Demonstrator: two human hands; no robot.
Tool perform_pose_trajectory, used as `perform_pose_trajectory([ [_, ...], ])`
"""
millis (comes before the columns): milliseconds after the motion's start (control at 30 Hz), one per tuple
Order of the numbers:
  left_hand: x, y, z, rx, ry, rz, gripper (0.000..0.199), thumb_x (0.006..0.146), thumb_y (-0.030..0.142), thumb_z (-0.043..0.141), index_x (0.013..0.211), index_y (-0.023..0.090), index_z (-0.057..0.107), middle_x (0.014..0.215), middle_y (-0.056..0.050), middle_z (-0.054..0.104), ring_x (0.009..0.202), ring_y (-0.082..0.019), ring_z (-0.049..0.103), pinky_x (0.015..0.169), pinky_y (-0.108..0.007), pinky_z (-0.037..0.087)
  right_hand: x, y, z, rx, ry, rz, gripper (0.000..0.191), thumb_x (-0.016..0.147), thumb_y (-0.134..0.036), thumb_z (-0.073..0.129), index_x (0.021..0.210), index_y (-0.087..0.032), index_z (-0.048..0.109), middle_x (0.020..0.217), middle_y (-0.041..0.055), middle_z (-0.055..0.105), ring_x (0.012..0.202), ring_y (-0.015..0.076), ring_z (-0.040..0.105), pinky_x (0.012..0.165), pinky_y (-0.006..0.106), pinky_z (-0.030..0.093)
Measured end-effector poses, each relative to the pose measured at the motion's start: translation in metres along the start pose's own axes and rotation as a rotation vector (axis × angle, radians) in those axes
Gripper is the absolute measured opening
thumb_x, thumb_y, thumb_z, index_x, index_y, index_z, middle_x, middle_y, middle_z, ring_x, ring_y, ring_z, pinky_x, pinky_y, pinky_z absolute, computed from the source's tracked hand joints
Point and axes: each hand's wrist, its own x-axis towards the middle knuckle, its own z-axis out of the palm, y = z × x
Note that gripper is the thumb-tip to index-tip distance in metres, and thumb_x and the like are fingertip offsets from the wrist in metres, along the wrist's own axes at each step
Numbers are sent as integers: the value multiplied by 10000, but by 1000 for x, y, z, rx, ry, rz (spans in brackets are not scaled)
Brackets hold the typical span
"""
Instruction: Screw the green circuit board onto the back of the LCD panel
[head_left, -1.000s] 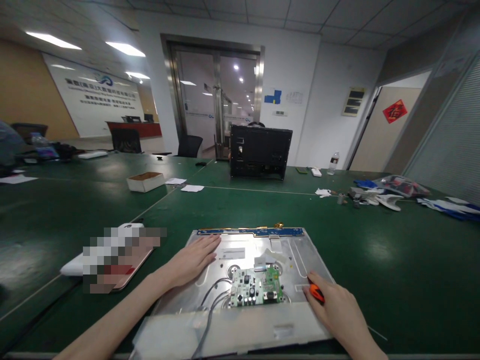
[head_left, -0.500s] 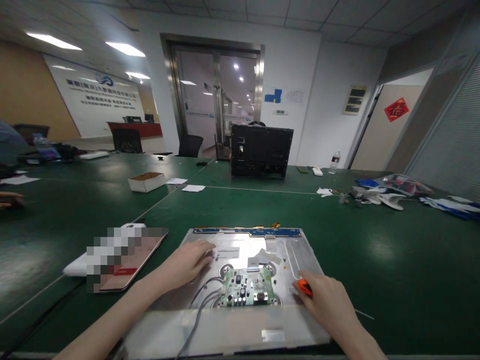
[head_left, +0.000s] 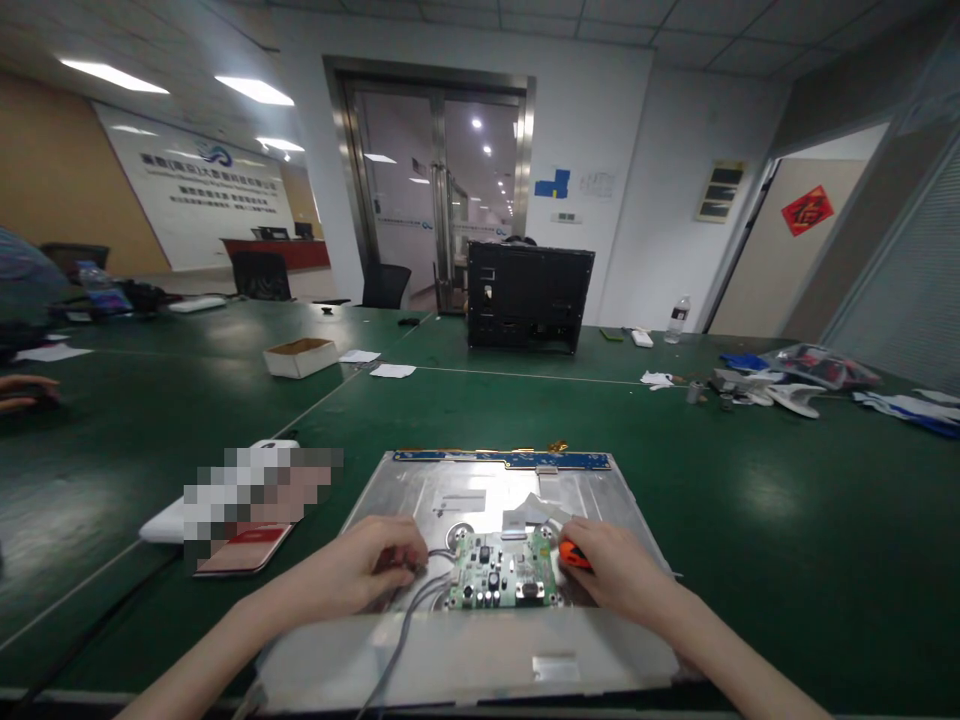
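Note:
A flat metal display panel (head_left: 420,490) lies in front of me, back side up. Mounted at its middle is a green circuit board (head_left: 491,570), with grey cables (head_left: 409,625) leaving its left side. My left hand (head_left: 386,560) is at the board's left, fingers curled and pinched around one dark cable; the fingertips partly hide the grip. My right hand (head_left: 611,560) is closed around an orange-handled screwdriver (head_left: 575,555) at the board's right edge; its shaft is mostly hidden under the hand. A blue circuit strip (head_left: 551,460) runs along the panel's far edge.
A pixelated white object (head_left: 169,515) and a pinkish phone-like slab (head_left: 247,550) lie left. Beyond stand an open box (head_left: 301,358) and a black monitor housing (head_left: 531,298). At right are a bottle (head_left: 677,320) and plastic bags (head_left: 821,365). Another person's hand (head_left: 26,393) shows far left.
My left hand has drawn nearer and curled in at the cable, from lying spread on the panel. My right hand has moved left with the screwdriver, up to the board's edge.

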Motion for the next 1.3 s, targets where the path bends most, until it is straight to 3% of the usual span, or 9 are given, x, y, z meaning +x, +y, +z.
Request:
perform_pose_trajectory([
  [267, 4, 1, 4, 8, 26, 6, 175, 811, 273, 521, 813, 169, 662, 809, -32, 624, 730, -158, 559, 655, -231, 406, 9, 23, -21, -30, 84, 75, 160, 751, -95, 508, 833, -176, 619, 842, 53, 667, 801, 198, 591, 669, 258, 366],
  [467, 4, -1, 5, 1, 82, 58, 158, 810, 238, 518, 747, 166, 644, 780, -23, 606, 708, -146, 552, 652, -227, 395, 19, 35, -19, 62, 73, 20, 349, 779, -151, 517, 1102, -185, 644, 1088, 92, 683, 1010, 248, 598, 815, 302, 401],
  [567, 7, -1, 3, 3, 145, 70, 156, 839, 254, 511, 787, 174, 634, 809, -21, 614, 733, -149, 554, 676, -234, 401, 22, 36, -18, 48, 87, 33, 329, 780, -169, 526, 1078, -199, 661, 1078, 88, 686, 999, 247, 601, 812, 301, 403],
  [800, 40, -8, -1, 56, 231, 67, 149, 810, 235, 510, 778, 165, 637, 830, -41, 633, 745, -170, 563, 701, -263, 420, 34, 30, -12, -110, 27, 40, 143, 797, -144, 523, 843, -175, 654, 882, 70, 674, 831, 204, 593, 694, 260, 352],
  [933, 59, -18, -4, 65, 206, 33, 156, 794, 267, 538, 764, 164, 651, 796, -37, 641, 724, -175, 567, 683, -260, 423, 35, 29, -9, -140, 32, 57, 126, 804, -131, 522, 845, -160, 638, 884, 77, 665, 829, 200, 584, 672, 257, 329],
  [1100, 64, -27, -4, 63, 162, 39, 155, 791, 275, 554, 768, 167, 662, 764, -25, 637, 705, -170, 565, 660, -248, 412, 39, 25, -15, -156, 46, 57, 153, 791, -84, 512, 851, -159, 631, 901, 78, 667, 831, 204, 588, 654, 259, 322],
  [1300, 65, -30, 2, 50, 183, 42, 150, 801, 273, 550, 780, 167, 654, 760, -23, 632, 704, -168, 563, 660, -246, 402, 65, -12, -25, -156, 38, -55, 170, 822, -122, 514, 914, -178, 645, 956, 69, 671, 844, 190, 595, 652, 254, 341],
])
